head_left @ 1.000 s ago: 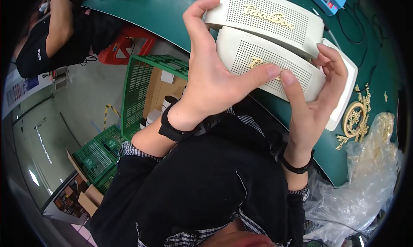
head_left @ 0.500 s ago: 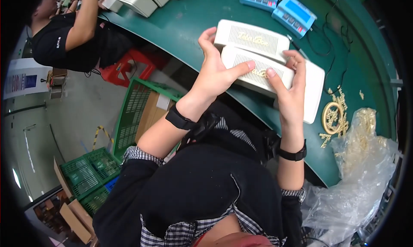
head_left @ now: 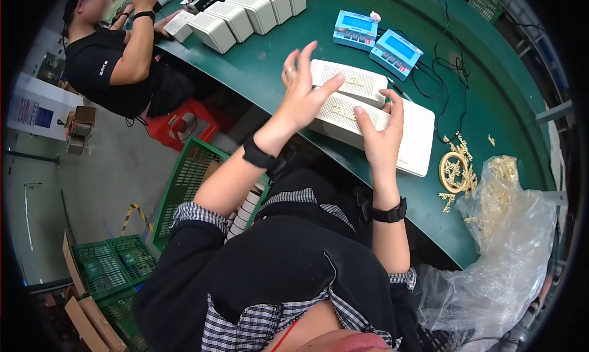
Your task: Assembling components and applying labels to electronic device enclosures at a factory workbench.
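Observation:
Two white speaker-like boxes with dotted grilles and raised gold lettering lie one behind the other near the table edge: the rear box (head_left: 362, 82) and the front box (head_left: 337, 120). My left hand (head_left: 300, 97) is at their left end, fingers spread and raised, its thumb extended over the gap between the boxes. My right hand (head_left: 383, 137) wraps the right end of the front box, thumb on its grille and fingers curled at the far side. A flat white panel or box (head_left: 418, 140) lies to the right, partly hidden by that hand.
Two blue devices with screens (head_left: 356, 30) stand behind, with black cables. Gold lettering pieces and a ring-shaped roll (head_left: 453, 171) lie right, beside a clear plastic bag (head_left: 500, 248). A row of white boxes (head_left: 236, 21) and a co-worker (head_left: 104, 57) are far left; a green crate (head_left: 178, 195) stands below.
My left hand has come off the boxes, its fingers lifting and spreading. My right hand stays on the front box. The view has shifted, showing more of the row of boxes at the far left.

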